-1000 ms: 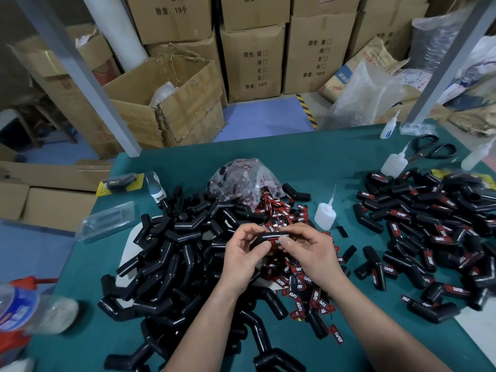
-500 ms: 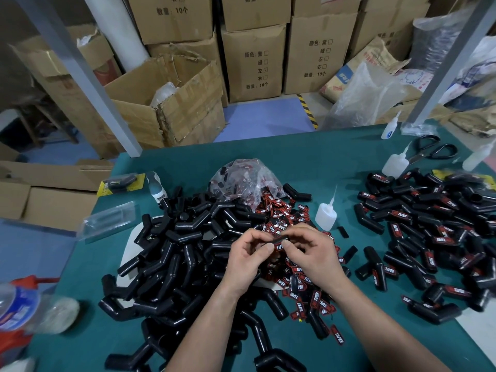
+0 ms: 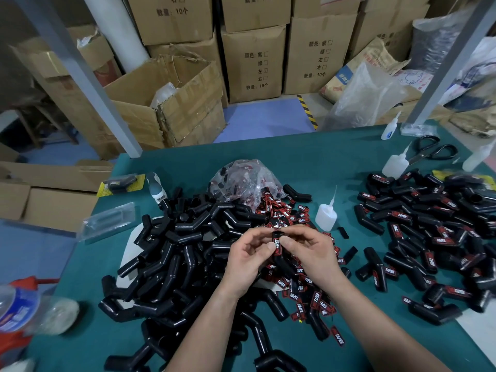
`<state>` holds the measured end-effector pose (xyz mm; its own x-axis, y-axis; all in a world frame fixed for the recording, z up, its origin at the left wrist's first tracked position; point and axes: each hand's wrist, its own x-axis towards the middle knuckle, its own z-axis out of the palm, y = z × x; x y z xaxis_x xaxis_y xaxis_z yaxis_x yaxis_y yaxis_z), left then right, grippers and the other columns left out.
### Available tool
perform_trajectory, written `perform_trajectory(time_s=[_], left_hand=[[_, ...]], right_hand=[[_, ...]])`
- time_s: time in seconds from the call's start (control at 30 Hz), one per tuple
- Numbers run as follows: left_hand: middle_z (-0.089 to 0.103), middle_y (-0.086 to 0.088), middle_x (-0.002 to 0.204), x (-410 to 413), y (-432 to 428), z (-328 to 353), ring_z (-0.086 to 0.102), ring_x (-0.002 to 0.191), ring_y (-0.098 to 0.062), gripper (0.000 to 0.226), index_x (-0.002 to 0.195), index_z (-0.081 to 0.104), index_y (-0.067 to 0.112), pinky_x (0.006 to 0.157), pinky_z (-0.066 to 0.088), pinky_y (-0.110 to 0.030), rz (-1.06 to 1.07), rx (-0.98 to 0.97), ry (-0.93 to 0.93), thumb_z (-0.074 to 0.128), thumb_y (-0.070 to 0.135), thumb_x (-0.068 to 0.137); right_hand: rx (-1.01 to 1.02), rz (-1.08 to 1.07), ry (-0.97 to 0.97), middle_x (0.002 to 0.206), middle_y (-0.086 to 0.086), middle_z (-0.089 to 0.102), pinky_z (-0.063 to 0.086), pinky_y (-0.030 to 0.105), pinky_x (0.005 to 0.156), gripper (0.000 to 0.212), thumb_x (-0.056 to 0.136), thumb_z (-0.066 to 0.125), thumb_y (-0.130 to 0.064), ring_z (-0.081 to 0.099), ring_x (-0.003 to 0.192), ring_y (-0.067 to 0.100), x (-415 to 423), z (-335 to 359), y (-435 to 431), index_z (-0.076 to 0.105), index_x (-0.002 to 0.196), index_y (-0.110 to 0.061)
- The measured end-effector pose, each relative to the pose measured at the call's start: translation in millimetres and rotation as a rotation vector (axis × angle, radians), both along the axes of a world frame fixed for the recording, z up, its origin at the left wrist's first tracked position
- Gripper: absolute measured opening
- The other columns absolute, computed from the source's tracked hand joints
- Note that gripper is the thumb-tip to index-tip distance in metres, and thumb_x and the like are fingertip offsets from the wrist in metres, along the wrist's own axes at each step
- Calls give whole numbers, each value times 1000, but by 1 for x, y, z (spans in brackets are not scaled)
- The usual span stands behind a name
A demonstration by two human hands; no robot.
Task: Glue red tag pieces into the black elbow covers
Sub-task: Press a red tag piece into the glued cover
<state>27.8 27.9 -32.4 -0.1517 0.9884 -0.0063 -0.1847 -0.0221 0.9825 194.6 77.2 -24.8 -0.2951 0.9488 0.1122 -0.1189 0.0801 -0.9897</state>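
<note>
My left hand (image 3: 248, 260) and my right hand (image 3: 308, 253) together hold one black elbow cover (image 3: 276, 240) above the middle of the table, both thumbs pressing on the red tag on its face. Below them lies a scatter of loose red tags (image 3: 308, 291). A large heap of bare black elbow covers (image 3: 174, 253) fills the table's left half. Covers with red tags in them (image 3: 434, 232) are piled at the right. A small white glue bottle (image 3: 326, 214) stands just beyond my right hand.
A clear bag of tags (image 3: 241, 181) sits behind the heap. More glue bottles (image 3: 394, 163) and black scissors (image 3: 432, 150) lie at the far right on the green table (image 3: 308, 154). A water bottle (image 3: 24, 310) is at the left edge. Cardboard boxes stand beyond.
The cover has turned in my hands from lying crosswise to pointing away from me, its red tag now facing up. Both hands stay in the same spot.
</note>
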Motion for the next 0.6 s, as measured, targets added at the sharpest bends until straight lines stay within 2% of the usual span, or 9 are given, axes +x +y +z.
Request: perform_trajectory(time_s=[0.07, 0.17, 0.3, 0.47, 0.6], left_hand=[[75, 8, 93, 0, 0, 2, 67, 87, -3, 23, 105, 78, 35, 75, 53, -17, -2, -3, 11, 77, 22, 86], [73, 10, 90, 1, 0, 2, 64, 83, -2, 21, 101, 78, 38, 73, 51, -17, 7, -1, 1, 78, 37, 80], [71, 11, 87, 1, -1, 1, 61, 81, -2, 20, 100, 77, 38, 72, 50, -17, 1, -6, 24, 78, 39, 79], [69, 13, 83, 1, -1, 1, 60, 77, -2, 18, 98, 77, 38, 68, 50, -17, 16, -2, 41, 76, 41, 80], [68, 12, 82, 0, -1, 1, 60, 76, -1, 17, 96, 76, 39, 65, 50, -17, 13, -7, 51, 75, 43, 80]], right_hand=[[-10, 0, 8, 100, 5, 76, 58, 26, 79, 22, 79, 81, -35, 71, 88, 20, -1, 0, -1, 79, 100, -29], [3, -3, 24, 98, 0, 76, 54, 19, 76, 17, 81, 78, -35, 70, 84, 9, -3, 0, -2, 79, 97, -31], [36, -43, -19, 95, -4, 76, 53, 16, 75, 13, 81, 78, -32, 70, 83, 6, -4, 2, -4, 79, 92, -37], [87, -29, -26, 99, -4, 76, 54, 16, 78, 32, 85, 78, -7, 71, 88, 8, -3, 2, -5, 79, 96, -37], [66, -34, -19, 98, -2, 75, 55, 19, 78, 28, 84, 78, -10, 71, 87, 11, -4, 3, -6, 79, 95, -36]])
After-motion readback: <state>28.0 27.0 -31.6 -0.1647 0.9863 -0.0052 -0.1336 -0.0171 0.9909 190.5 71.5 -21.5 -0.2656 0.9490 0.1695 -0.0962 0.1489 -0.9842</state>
